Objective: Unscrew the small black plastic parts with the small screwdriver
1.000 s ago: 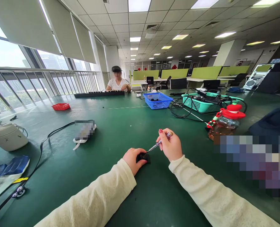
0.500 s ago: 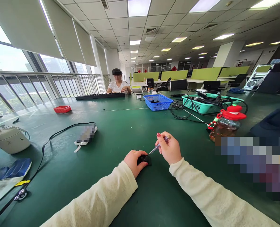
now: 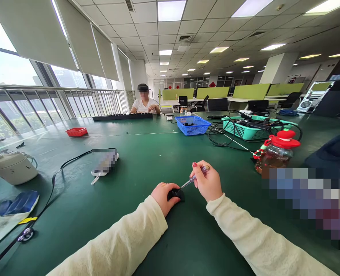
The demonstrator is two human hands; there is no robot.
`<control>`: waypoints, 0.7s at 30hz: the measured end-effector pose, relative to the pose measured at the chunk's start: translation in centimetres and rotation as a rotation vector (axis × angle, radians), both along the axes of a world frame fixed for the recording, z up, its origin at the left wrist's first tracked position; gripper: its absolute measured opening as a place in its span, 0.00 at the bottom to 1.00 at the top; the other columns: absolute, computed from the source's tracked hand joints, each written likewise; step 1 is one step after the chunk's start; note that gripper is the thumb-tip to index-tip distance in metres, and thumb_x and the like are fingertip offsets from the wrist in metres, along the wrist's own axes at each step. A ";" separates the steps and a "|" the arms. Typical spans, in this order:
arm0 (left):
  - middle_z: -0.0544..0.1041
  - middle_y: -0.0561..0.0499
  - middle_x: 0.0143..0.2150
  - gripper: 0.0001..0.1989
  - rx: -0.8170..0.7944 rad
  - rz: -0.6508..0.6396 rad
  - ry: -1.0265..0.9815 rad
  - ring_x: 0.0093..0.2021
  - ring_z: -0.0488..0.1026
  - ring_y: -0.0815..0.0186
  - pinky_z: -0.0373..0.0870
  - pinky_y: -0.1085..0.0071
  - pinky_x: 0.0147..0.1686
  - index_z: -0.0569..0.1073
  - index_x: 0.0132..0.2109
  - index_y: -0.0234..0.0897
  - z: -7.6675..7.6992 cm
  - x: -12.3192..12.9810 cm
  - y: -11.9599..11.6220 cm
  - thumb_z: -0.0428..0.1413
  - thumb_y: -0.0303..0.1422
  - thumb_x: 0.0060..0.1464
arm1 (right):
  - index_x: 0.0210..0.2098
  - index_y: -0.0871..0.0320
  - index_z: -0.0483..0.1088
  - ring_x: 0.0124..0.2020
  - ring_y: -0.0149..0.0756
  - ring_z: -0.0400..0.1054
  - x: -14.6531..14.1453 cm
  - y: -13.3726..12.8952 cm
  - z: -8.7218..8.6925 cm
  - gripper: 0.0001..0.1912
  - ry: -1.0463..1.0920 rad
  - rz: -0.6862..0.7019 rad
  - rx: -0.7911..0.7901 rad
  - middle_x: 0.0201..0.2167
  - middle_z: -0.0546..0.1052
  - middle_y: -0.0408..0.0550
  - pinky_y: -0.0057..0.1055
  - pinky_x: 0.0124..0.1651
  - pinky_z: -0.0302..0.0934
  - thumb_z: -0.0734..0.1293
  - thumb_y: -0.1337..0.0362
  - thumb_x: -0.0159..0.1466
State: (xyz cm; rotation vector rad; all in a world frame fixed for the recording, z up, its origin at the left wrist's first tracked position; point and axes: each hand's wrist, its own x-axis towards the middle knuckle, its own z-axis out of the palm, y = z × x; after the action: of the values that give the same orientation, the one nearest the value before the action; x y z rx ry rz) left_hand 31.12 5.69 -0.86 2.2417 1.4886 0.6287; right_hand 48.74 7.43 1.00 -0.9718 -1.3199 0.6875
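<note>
My left hand (image 3: pixel 164 197) grips a small black part (image 3: pixel 178 194) between thumb and fingers, low over the green tabletop (image 3: pixel 141 157). Much of the part is covered by the fingers, so its kind does not show. In my right hand (image 3: pixel 208 182) is a screwdriver (image 3: pixel 193 178) with a clear handle and a thin metal shaft. It slants down to the left, and its tip meets the upper side of the black part.
A blue basket (image 3: pixel 193 130) with dark pieces stands ahead. To its right are a green basket (image 3: pixel 244 132) full of cables and a red-lidded jar (image 3: pixel 275 157). Leftward lie a red tray (image 3: pixel 76 132), a strapped phone-like object (image 3: pixel 105 163) and a beige bag (image 3: pixel 13 168). A person (image 3: pixel 144 103) sits opposite.
The view has shifted very slightly. Both hands keep their grips, and the screwdriver lies at a slightly flatter slant, its tip still at the black part.
</note>
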 end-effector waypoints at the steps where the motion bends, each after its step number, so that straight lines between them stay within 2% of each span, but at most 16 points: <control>1: 0.78 0.49 0.42 0.17 0.001 0.000 -0.002 0.46 0.72 0.59 0.69 0.61 0.50 0.75 0.47 0.41 0.0 0.0 0.0 0.60 0.29 0.48 | 0.23 0.56 0.62 0.13 0.25 0.58 0.0 0.0 0.0 0.22 -0.007 -0.006 0.006 0.17 0.69 0.40 0.24 0.18 0.55 0.63 0.46 0.61; 16: 0.78 0.49 0.42 0.17 0.003 0.001 0.010 0.46 0.72 0.58 0.69 0.61 0.50 0.75 0.47 0.41 0.0 0.1 0.0 0.60 0.30 0.48 | 0.22 0.55 0.63 0.14 0.27 0.60 -0.3 -0.8 0.6 0.23 -0.195 -0.053 0.074 0.16 0.71 0.42 0.24 0.19 0.56 0.61 0.45 0.63; 21: 0.78 0.48 0.43 0.17 -0.001 -0.003 0.011 0.47 0.72 0.58 0.69 0.61 0.51 0.75 0.48 0.41 -0.1 0.0 0.1 0.60 0.30 0.48 | 0.23 0.55 0.62 0.12 0.25 0.58 -0.3 0.2 0.4 0.23 -0.058 -0.003 -0.010 0.16 0.70 0.40 0.24 0.16 0.55 0.62 0.43 0.61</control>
State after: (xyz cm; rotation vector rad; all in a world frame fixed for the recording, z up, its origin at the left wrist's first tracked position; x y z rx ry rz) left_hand 31.16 5.75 -0.92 2.2497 1.4902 0.6150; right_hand 48.48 7.66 1.41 -1.0078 -1.3665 0.6685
